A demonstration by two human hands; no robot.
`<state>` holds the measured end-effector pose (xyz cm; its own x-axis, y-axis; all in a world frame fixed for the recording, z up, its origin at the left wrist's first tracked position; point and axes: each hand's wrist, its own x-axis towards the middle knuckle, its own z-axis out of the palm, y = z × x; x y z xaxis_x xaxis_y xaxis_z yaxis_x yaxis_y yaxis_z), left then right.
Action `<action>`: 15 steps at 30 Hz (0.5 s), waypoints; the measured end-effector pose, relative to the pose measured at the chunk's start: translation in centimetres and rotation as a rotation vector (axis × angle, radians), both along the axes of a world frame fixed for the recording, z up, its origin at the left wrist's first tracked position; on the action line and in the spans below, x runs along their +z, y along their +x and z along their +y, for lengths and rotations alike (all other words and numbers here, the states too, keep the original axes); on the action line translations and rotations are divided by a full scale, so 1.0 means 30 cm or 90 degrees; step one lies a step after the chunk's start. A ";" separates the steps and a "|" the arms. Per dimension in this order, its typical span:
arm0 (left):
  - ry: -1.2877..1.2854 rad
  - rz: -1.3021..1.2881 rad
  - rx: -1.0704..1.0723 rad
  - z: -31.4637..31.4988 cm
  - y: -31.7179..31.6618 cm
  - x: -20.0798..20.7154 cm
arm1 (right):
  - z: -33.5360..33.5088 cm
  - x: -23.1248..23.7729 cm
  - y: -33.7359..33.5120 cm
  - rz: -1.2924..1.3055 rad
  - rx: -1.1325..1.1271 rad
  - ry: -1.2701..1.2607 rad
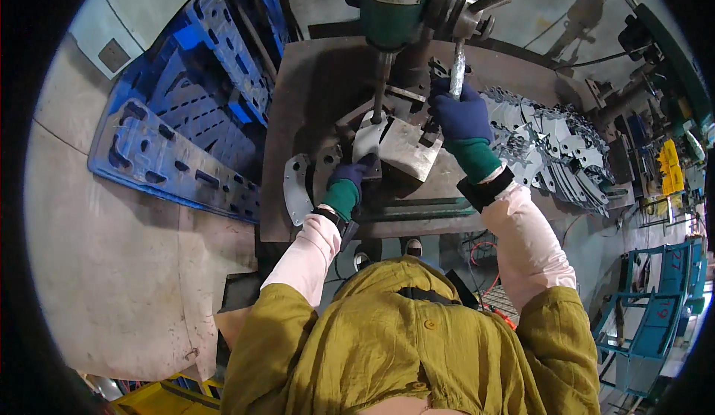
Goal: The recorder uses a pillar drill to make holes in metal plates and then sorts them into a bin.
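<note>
"So, what does the left hand (353,173) have?"
"It's at the near edge of the pale plate (367,139), under the drill bit (382,91); how closed, I can't tell."
"And the right hand (462,115)?"
"Closed round the silvery lever (457,72). Drilling seems in hand; next likely calls for a steady plate and even pull."

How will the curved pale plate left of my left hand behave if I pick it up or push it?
The curved pale plate looks like metal, so it's probably stiff rather than floppy. Lying flat on the table, it would likely slide, not roll. Its smooth-looking face might slip in your gloved left hand.
</note>
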<state>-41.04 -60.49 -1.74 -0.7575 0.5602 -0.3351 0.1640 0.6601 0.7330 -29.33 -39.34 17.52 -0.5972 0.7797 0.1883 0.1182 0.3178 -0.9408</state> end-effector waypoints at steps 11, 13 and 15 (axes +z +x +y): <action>-0.036 -0.083 0.155 0.020 0.059 0.134 | -0.011 0.039 -0.013 -0.034 -0.129 0.194; -0.013 -0.095 0.148 0.032 0.057 0.129 | 0.010 0.034 -0.012 -0.043 -0.150 0.231; 0.086 -0.128 0.152 0.045 0.065 0.122 | 0.049 0.010 -0.010 -0.056 -0.174 0.263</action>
